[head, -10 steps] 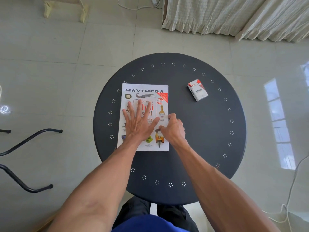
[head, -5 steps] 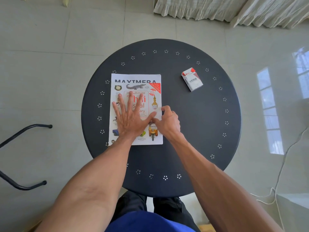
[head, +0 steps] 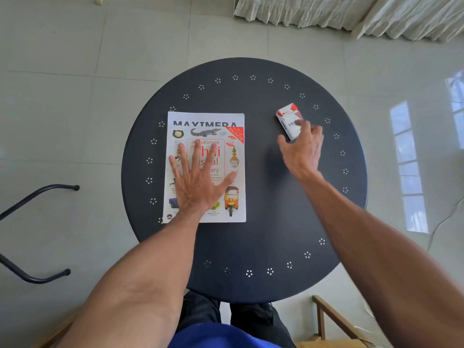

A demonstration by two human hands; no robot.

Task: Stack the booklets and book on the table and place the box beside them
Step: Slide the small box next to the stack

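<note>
Book stack: Thai visual dictionary on top, lying around 9 o'clock on the round black table
Box: red-and-white pack, 2 o'clock side, well apart from the stack
Left hand: flat, fingers spread, pressing the cover
Right hand: open, fingertips right at the pack, no grip on it

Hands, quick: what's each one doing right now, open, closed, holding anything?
Left hand: open, pressed flat on the top booklet, gripping nothing.
Right hand: open, fingers at the box, not yet closed on it.
</note>
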